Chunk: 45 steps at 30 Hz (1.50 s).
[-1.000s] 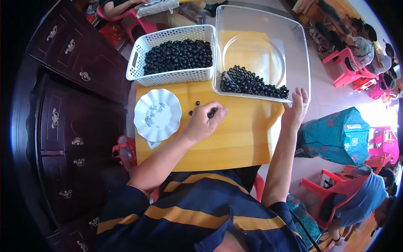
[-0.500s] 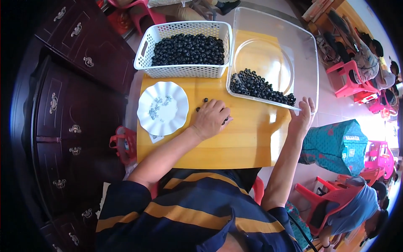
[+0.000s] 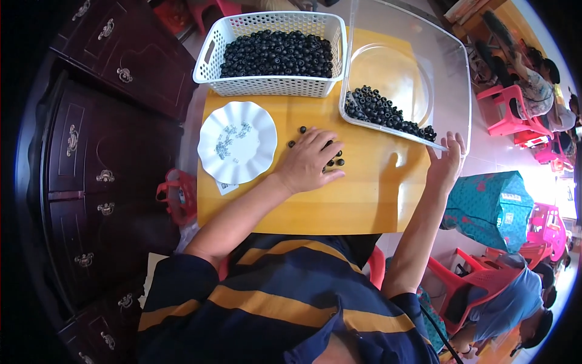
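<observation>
My left hand (image 3: 308,162) lies palm down on the yellow table with its fingers spread. Several small round black pieces (image 3: 331,162), bead-like with a hollow in the middle, lie under and beside its palm; part of them is hidden. Two more sit by the fingertips, toward the plate. My right hand (image 3: 447,162) grips the near right corner of a shallow clear plastic box (image 3: 394,128). Inside that box, black pieces (image 3: 379,109) are heaped along the near wall.
A white perforated basket (image 3: 273,88) full of the same black pieces stands at the far left. Left of my left hand is a white scalloped plate (image 3: 237,142) over a small paper. Dark drawers line the left side. A teal bag (image 3: 491,209) stands right of the table (image 3: 339,209).
My left hand has uncurled and spread, and several black pieces now show beside its thumb. My right hand keeps hold of the box corner. The whole view has shifted slightly.
</observation>
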{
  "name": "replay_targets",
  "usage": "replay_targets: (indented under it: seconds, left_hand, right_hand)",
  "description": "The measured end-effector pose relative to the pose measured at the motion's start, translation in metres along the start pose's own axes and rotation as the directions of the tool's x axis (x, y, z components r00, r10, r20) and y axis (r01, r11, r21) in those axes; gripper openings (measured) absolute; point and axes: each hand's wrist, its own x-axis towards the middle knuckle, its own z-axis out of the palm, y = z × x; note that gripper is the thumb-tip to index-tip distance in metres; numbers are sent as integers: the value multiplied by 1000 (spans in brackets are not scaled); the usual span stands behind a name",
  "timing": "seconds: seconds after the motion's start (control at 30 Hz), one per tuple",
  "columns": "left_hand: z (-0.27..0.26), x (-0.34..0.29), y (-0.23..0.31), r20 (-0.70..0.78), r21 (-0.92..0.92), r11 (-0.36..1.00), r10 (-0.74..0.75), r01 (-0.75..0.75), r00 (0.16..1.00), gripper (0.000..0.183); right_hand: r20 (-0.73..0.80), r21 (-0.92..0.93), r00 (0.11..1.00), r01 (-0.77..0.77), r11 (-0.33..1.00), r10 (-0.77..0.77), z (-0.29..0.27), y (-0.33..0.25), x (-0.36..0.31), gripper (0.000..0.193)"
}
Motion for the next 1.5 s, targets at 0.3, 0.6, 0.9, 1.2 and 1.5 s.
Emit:
replay_targets:
  seconds: [0.3, 0.6, 0.9, 1.2, 1.5]
  left_hand:
    - [-61, -20, 5, -187, -70, 997, 24, -38, 982, 53]
    - [-110, -84, -12, -19, 224, 959, -177, 176, 984, 45]
    - [-115, -103, -26, -25, 175, 955, -241, 241, 970, 34]
    - [-125, -110, -38, -31, 198, 945, -261, 262, 965, 32]
    - [-130, -110, -47, -17, 195, 949, -249, 247, 968, 34]
  right_hand:
    - [64, -18, 997, -35, 999, 36, -9, 3, 18, 68]
    - [44, -35, 998, -46, 998, 47, -4, -2, 18, 73]
    - [40, -58, 997, -57, 997, 59, -5, -1, 20, 75]
    - [71, -49, 996, -45, 998, 48, -15, 7, 28, 71]
    - [86, -14, 996, -35, 999, 36, -17, 7, 28, 63]
